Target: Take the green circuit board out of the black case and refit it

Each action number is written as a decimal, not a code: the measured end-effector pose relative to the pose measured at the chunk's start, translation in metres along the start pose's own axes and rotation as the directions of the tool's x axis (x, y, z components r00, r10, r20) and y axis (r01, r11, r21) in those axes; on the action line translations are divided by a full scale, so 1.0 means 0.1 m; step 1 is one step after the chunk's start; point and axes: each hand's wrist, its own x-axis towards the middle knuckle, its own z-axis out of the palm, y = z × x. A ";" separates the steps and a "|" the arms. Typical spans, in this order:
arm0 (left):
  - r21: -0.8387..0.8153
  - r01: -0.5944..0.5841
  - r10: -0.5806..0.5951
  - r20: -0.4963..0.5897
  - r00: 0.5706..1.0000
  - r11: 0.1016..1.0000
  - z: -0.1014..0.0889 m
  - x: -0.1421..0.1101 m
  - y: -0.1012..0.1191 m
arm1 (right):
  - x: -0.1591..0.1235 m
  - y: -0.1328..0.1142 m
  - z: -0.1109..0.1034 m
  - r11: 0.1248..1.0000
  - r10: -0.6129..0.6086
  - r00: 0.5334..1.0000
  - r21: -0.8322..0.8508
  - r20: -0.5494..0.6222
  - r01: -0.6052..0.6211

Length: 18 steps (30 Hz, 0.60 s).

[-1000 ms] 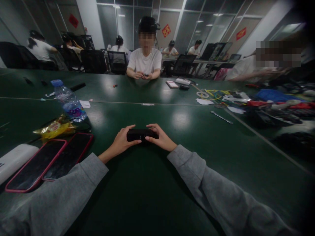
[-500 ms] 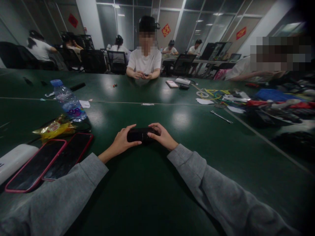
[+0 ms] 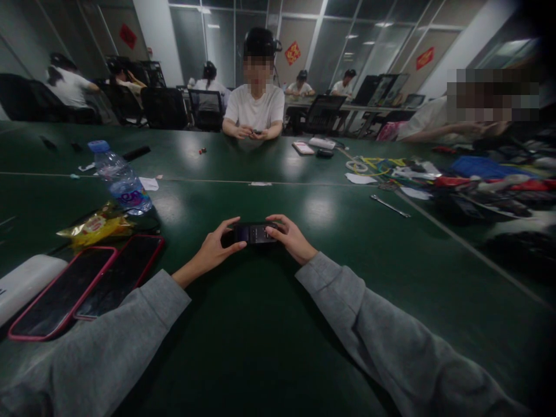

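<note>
Between my two hands, just above or on the green table, is a small black handheld device (image 3: pixel 252 233), held sideways. Its left part looks like a dark bluish screen; pale marks like keys show on the right part. My left hand (image 3: pixel 216 243) grips the left end, thumb along the near edge and fingers at the far edge. Around the right end curls my right hand (image 3: pixel 291 236), its thumb lying over the marked face. I cannot tell exactly what kind of device it is.
Left of my hands lie two red-edged phones (image 3: pixel 65 292), a white box-like object (image 3: pixel 28 284), a yellow packet (image 3: pixel 98 225) and a water bottle (image 3: pixel 119 179). A wrench (image 3: pixel 390 206) and heaped cables (image 3: pixel 403 168) lie right. A person (image 3: pixel 254 107) sits opposite.
The device has tilted so that its screen and marked face now show more toward me. It has shifted slightly right, and my right thumb has moved a little right and up.
</note>
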 end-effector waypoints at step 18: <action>-0.180 0.146 -0.144 0.025 0.989 0.973 -0.02 0.00 0.05 | 0.02 0.00 -0.07 0.985 0.080 0.996 0.153 0.032 -0.084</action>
